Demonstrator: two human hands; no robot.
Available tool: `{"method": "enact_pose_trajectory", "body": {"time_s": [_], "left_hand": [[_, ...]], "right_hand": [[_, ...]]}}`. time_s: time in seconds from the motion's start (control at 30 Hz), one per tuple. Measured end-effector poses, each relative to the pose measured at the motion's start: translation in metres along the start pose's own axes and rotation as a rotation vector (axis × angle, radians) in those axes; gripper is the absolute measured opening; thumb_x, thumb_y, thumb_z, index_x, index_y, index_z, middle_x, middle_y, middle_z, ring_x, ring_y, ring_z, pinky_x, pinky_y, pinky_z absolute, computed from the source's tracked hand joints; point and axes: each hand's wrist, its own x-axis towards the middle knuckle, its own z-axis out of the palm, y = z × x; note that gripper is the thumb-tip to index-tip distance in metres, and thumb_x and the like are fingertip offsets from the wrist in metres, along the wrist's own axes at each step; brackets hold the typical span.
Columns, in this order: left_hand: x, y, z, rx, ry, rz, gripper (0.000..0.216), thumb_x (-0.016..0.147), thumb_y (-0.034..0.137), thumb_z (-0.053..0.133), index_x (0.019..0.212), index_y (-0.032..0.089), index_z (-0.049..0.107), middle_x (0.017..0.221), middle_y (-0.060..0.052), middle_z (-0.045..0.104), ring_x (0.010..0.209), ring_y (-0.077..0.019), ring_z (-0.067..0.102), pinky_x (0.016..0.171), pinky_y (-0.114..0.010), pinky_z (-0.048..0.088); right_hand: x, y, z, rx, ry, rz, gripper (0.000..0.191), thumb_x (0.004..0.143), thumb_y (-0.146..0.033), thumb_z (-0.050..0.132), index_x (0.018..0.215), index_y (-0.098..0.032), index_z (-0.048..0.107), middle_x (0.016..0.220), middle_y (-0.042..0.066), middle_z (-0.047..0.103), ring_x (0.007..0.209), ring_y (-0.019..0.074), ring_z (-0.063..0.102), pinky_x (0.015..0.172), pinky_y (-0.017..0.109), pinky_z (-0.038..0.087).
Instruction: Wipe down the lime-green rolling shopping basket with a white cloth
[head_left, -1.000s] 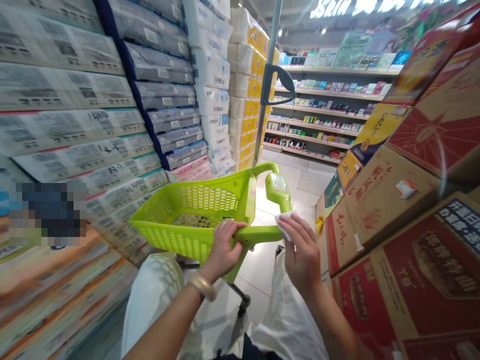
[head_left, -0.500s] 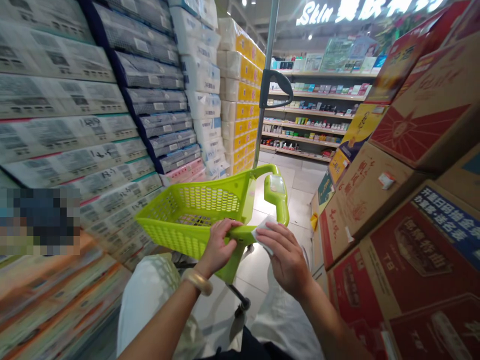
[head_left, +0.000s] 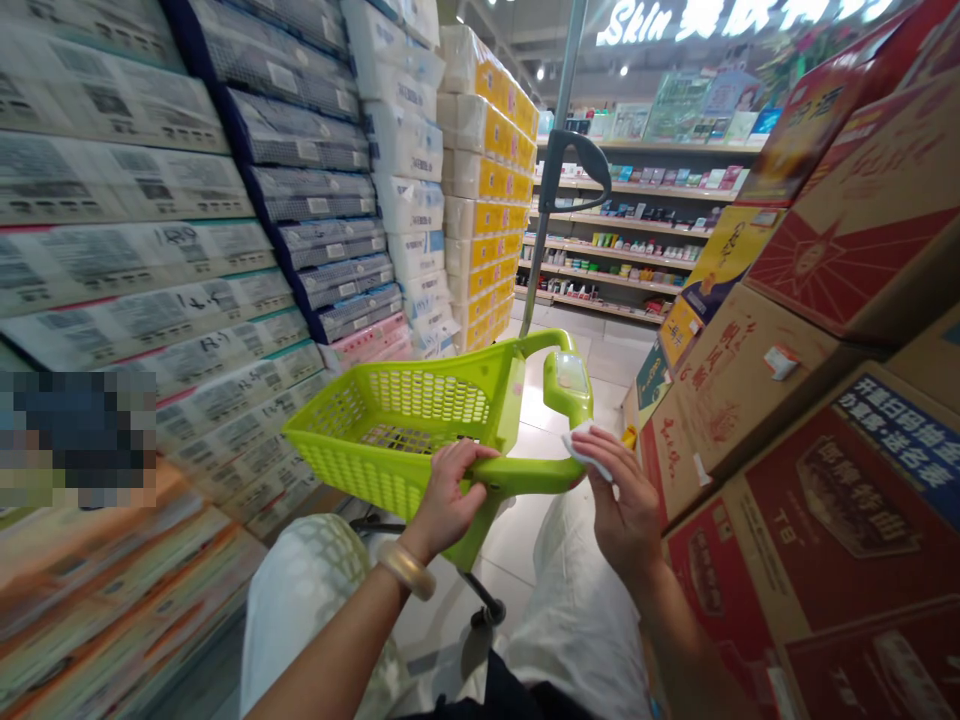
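A lime green plastic shopping basket (head_left: 397, 425) on wheels stands in front of me in a shop aisle. My left hand (head_left: 448, 495), with a bangle on the wrist, is closed round the basket's near green bar. My right hand (head_left: 624, 495) pinches a small white wipe (head_left: 585, 447) and presses it against the right end of that bar, below the green handle block (head_left: 568, 384). A grey pull handle (head_left: 568, 165) rises on a pole behind the basket.
Stacked tissue packs (head_left: 187, 240) wall the left side. Yellow packs (head_left: 487, 180) stand further back. Red and brown cartons (head_left: 817, 420) are piled close on the right. Shelves of small goods (head_left: 637, 250) cross the aisle's far end. Tiled floor (head_left: 525, 520) lies below.
My right hand with the wipe slid left along the bar, then back right to its end. My left hand kept its hold on the bar.
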Motion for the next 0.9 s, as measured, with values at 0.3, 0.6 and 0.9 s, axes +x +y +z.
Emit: {"method": "enact_pose_trajectory", "body": {"time_s": [0.3, 0.6, 0.9], "left_hand": [[0.002, -0.002, -0.007, -0.052, -0.038, -0.005, 0.027, 0.067, 0.018, 0.047, 0.088, 0.021, 0.064, 0.090, -0.003, 0.067, 0.093, -0.0244, 0.057, 0.093, -0.042, 0.042], [0.003, -0.013, -0.021, -0.069, -0.010, -0.022, 0.032, 0.089, 0.041, 0.042, 0.078, 0.021, 0.063, 0.086, -0.004, 0.066, 0.089, -0.0226, 0.057, 0.092, -0.038, 0.042], [0.012, -0.032, -0.042, -0.047, 0.055, -0.045, 0.028, 0.084, 0.032, 0.043, 0.100, 0.020, 0.062, 0.110, -0.007, 0.064, 0.110, -0.0250, 0.055, 0.103, -0.043, 0.040]], "right_hand": [[-0.006, -0.006, -0.006, 0.029, -0.092, -0.062, 0.028, 0.094, -0.012, 0.052, 0.114, -0.023, 0.068, 0.112, 0.008, 0.072, 0.118, 0.0239, 0.061, 0.103, 0.048, 0.050], [-0.008, -0.016, 0.003, 0.060, -0.091, -0.092, 0.030, 0.094, -0.011, 0.052, 0.116, -0.024, 0.067, 0.113, 0.008, 0.072, 0.120, 0.0237, 0.061, 0.103, 0.047, 0.051], [-0.006, -0.031, 0.019, 0.069, -0.157, -0.110, 0.033, 0.094, -0.010, 0.052, 0.122, -0.025, 0.064, 0.118, 0.007, 0.071, 0.122, 0.0228, 0.058, 0.104, 0.046, 0.051]]}}
